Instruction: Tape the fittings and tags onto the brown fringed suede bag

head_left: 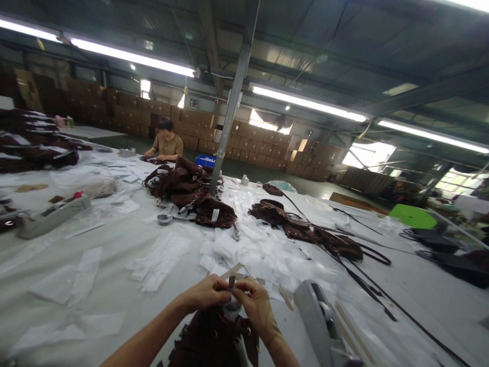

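My left hand [209, 292] and my right hand [256, 305] meet just above a dark brown fringed bag [214, 339] with small metal fittings. Thumbs and fingers of both are pinched together around a short brown strip [232, 281] that sticks up between them. Whitish wrapping [231, 307] bulges out below the fingertips, at the top of the bag. How each fingertip grips the strip is partly hidden. To the right of my right hand stands a grey tape dispenser [315, 318].
Loose white paper [244, 250] lies beyond my hands. Further off are a heap of brown bags [179, 188], another brown bag [267, 211] with long straps, and a metal post [233, 102]. A box [57, 216] is at left. Across the table sits a person [170, 145].
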A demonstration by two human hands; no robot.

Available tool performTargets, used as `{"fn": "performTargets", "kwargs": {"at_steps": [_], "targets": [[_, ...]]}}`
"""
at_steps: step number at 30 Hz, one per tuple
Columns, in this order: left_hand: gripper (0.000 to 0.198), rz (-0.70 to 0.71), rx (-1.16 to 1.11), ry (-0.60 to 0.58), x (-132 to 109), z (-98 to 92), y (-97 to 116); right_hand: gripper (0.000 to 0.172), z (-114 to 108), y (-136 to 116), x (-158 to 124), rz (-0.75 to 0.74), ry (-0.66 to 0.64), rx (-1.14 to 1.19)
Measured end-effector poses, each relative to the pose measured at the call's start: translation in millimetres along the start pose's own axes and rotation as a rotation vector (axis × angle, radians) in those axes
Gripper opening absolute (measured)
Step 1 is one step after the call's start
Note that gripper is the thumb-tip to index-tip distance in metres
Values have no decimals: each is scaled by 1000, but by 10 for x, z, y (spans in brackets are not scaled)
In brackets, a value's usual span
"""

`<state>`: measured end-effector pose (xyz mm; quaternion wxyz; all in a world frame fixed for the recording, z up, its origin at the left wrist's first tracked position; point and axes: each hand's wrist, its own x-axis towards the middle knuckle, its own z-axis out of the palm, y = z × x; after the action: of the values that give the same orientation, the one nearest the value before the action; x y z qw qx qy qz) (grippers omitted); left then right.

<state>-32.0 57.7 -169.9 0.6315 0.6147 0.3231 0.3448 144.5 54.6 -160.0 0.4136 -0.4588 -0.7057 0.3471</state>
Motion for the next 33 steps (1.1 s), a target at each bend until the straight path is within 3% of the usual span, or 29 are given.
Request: {"fn": "performTargets", "kwargs": {"at_steps": [5,8,11,14,18,24,30,33], "targets": [[31,9,-125,27,-36,24,-77,17,41,44,10,26,78,8],[39,16,-184,95,-10,39,-149,17,102,157,-74,-170,149,-109],[40,20,-188,106,1,43,-162,26,120,263,-160,-425,105,-243],[34,7,-158,112,-4,39,-138,28,91,274,-175,-522,68,-331],[25,-18,-111,193,28,25,-132,22,17,122,-101,-503,-37,-392],[28,-55,-12,360,250,23,-155,17,-61,-13,124,-434,-206,-481],[33,-33,49,397,440,10,-33,12,-148,37,431,-475,-218,-497],[35,-24,40,358,478,71,66,12,-235,69,440,-497,-194,-530]]}}
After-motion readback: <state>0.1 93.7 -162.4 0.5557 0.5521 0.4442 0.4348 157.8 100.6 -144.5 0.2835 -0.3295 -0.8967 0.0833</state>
